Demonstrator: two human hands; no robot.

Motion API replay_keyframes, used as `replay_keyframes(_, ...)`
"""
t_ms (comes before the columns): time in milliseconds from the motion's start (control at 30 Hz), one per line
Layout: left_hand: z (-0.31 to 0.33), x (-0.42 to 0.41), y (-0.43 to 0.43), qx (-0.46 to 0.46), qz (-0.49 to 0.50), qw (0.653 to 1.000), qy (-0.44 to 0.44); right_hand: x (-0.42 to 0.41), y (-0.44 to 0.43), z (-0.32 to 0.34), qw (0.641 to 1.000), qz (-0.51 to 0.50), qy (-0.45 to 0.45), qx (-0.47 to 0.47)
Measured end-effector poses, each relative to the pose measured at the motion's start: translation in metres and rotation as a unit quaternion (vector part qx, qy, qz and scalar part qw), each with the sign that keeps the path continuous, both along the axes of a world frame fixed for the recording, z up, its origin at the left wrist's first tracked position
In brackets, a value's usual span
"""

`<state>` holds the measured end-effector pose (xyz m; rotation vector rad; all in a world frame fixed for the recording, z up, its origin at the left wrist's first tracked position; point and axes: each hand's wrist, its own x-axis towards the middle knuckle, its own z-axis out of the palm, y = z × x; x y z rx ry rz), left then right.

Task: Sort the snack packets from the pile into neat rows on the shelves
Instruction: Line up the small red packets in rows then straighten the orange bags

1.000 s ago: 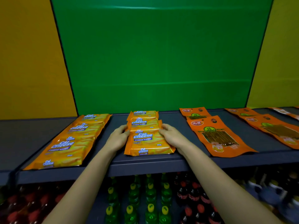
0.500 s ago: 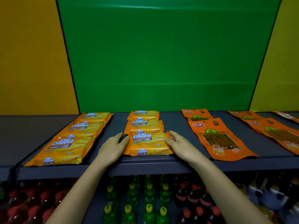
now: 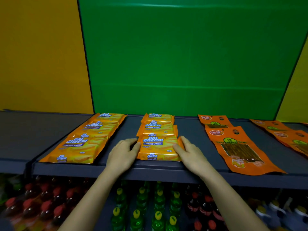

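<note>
A middle row of orange Cal Cheese wafer packets [image 3: 158,144] lies overlapped on the dark shelf [image 3: 150,170], running front to back. My left hand [image 3: 122,154] presses flat against the left edge of the front packet. My right hand [image 3: 191,155] presses flat against its right edge, fingers straight. A second row of the same wafer packets [image 3: 86,140] lies to the left. Orange pouches of brown snack sticks [image 3: 236,147] lie in a row to the right, with another pouch row [image 3: 290,137] at the far right.
A green back panel [image 3: 183,55] and yellow side panels stand behind the shelf. Below the shelf edge stand bottles: red-capped ones [image 3: 41,205] at left, green ones with yellow caps [image 3: 150,214] in the middle, dark cola bottles [image 3: 200,210] at right.
Both hands have slid a little toward the front along the sides of the middle wafer row, squaring the front packet. The camera view has shifted slightly.
</note>
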<state>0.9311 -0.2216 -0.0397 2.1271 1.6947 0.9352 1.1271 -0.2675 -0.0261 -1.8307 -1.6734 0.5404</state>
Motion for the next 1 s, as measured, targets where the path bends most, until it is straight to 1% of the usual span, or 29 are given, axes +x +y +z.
replay_keyframes(67, 0.003, -0.003, -0.003, 0.032, -0.01, 0.999, -0.043, -0.001, -0.001, 0.005, 0.999, 0.007, 0.01, 0.03)
replay_keyframes(133, 0.01, -0.01, -0.005, 0.074, -0.016, 0.995, -0.065, -0.006, -0.001, 0.013, 0.997, 0.003, 0.001, 0.074)
replay_keyframes(267, 0.034, -0.044, -0.004, 0.125, -0.001, 0.99, -0.069, -0.031, 0.004, 0.029, 0.992, 0.017, -0.002, 0.129)
replay_keyframes(333, 0.045, -0.071, 0.002, 0.126, 0.024, 0.99, -0.059, -0.053, 0.01, 0.033, 0.99, 0.033, 0.011, 0.134)
replay_keyframes(467, 0.05, -0.133, 0.025, 0.07, 0.06, 0.995, -0.049, -0.107, 0.025, 0.035, 0.989, 0.054, 0.049, 0.125)
replay_keyframes(567, 0.042, -0.173, 0.037, 0.028, 0.057, 0.996, -0.055, -0.15, 0.039, 0.027, 0.991, 0.058, 0.08, 0.093)
replay_keyframes(667, 0.03, -0.199, 0.045, -0.019, 0.026, 0.997, -0.074, -0.185, 0.05, 0.017, 0.991, 0.051, 0.117, 0.041)
replay_keyframes(767, 0.02, -0.211, 0.052, -0.105, -0.033, 0.99, -0.087, -0.207, 0.054, 0.009, 0.987, 0.035, 0.159, -0.002)
replay_keyframes(800, 0.017, -0.212, 0.053, -0.119, -0.045, 0.988, -0.082, -0.212, 0.056, 0.006, 0.986, 0.03, 0.164, -0.01)
replay_keyframes(900, 0.011, -0.215, 0.057, -0.121, -0.052, 0.99, -0.053, -0.219, 0.06, 0.004, 0.984, 0.015, 0.174, -0.016)
replay_keyframes(1000, 0.009, -0.215, 0.059, -0.1, -0.06, 0.992, -0.04, -0.223, 0.061, 0.004, 0.984, 0.001, 0.178, -0.019)
